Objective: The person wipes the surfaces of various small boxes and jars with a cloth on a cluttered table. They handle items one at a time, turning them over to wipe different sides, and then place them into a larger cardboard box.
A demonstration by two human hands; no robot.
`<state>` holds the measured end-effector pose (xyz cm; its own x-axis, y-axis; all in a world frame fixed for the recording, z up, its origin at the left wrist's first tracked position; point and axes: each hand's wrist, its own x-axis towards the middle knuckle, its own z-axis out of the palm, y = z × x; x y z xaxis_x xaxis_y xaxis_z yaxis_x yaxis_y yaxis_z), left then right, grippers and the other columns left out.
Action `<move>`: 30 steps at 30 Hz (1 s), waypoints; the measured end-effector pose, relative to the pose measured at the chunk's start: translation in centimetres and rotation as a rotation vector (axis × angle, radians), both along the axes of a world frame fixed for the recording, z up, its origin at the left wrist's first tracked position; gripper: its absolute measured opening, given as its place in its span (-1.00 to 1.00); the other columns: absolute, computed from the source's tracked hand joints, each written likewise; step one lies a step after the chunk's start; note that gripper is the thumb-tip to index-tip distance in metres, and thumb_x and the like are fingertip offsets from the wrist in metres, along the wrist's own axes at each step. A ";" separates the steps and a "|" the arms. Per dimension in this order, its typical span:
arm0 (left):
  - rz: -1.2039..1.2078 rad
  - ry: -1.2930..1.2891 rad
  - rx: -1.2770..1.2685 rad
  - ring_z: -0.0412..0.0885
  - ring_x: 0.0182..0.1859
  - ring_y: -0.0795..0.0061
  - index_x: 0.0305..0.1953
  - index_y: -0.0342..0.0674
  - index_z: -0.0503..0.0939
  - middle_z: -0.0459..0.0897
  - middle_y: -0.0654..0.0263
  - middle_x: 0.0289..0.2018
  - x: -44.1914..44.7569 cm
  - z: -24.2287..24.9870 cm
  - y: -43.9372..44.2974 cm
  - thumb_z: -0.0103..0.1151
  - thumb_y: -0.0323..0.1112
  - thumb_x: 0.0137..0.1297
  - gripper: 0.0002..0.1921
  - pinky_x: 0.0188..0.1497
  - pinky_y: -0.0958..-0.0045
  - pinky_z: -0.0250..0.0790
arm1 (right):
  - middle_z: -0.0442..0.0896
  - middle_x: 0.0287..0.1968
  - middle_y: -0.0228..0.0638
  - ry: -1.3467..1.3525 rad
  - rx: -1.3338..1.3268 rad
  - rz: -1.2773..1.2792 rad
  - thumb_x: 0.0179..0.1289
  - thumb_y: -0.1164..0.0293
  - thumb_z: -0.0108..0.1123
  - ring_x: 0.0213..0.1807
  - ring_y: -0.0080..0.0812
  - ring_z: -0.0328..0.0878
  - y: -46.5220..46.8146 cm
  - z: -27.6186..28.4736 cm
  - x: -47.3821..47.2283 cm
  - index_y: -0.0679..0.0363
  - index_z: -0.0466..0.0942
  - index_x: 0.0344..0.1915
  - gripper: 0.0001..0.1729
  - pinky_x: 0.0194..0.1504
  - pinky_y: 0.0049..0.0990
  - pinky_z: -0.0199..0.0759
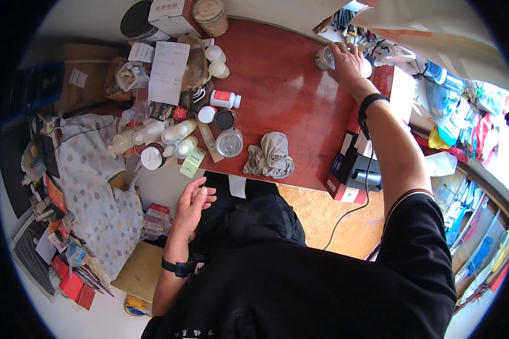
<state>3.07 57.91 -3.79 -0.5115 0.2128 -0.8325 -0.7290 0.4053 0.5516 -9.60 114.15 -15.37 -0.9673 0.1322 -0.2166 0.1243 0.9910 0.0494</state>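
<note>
My right hand reaches to the far right of the red tabletop, its fingers over a clear round container. A white round item shows just right of that hand; its lower part is hidden. Whether the fingers grip the container is unclear. My left hand hovers in front of the table's near edge, fingers loosely curled and apart, with nothing seen in it. A crumpled grey cloth lies near that edge. Left of the cloth stands a clear lidded jar, beside a black-lidded one.
Bottles, a white pill bottle and a handwritten sheet crowd the table's left side. Boxes line its right edge, where a black cable hangs down. A lidded tub stands at the far left corner.
</note>
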 end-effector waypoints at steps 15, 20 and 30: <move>-0.227 0.054 0.049 0.77 0.03 0.43 0.49 -0.34 0.39 0.78 0.08 0.10 -0.4 -1.1 0.0 0.10 -0.19 0.70 -0.48 0.07 0.43 0.59 | 0.57 0.32 -0.02 0.210 -0.212 -0.127 0.23 0.28 0.50 0.37 0.13 0.47 -8.7 2.9 8.9 0.19 0.29 0.57 -0.05 0.39 0.01 0.44; -0.286 0.161 0.120 0.79 0.04 0.37 0.48 -0.36 0.39 0.79 0.05 0.08 -2.2 -0.8 -1.3 0.12 -0.19 0.70 -0.49 0.09 0.33 0.63 | 0.58 0.27 0.11 0.064 -0.441 -0.107 0.20 0.27 0.50 0.34 0.19 0.50 -21.4 3.0 16.1 0.31 0.34 0.51 -0.07 0.39 0.01 0.44; -0.293 0.120 0.071 0.77 0.04 0.45 0.47 -0.34 0.40 0.78 0.12 0.09 -3.6 0.0 -7.4 0.10 -0.18 0.71 -0.50 0.09 0.44 0.60 | 0.39 0.50 0.12 0.060 -0.585 -0.286 0.09 0.20 0.60 0.53 0.25 0.28 -35.5 1.4 14.9 0.33 0.23 0.58 0.13 0.55 0.02 0.29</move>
<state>-0.50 50.49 -3.79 -0.5133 0.4207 -0.7480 -0.5153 0.5459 0.6607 5.25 78.62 -13.94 -0.9240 0.2632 -0.2776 0.3732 0.7792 -0.5035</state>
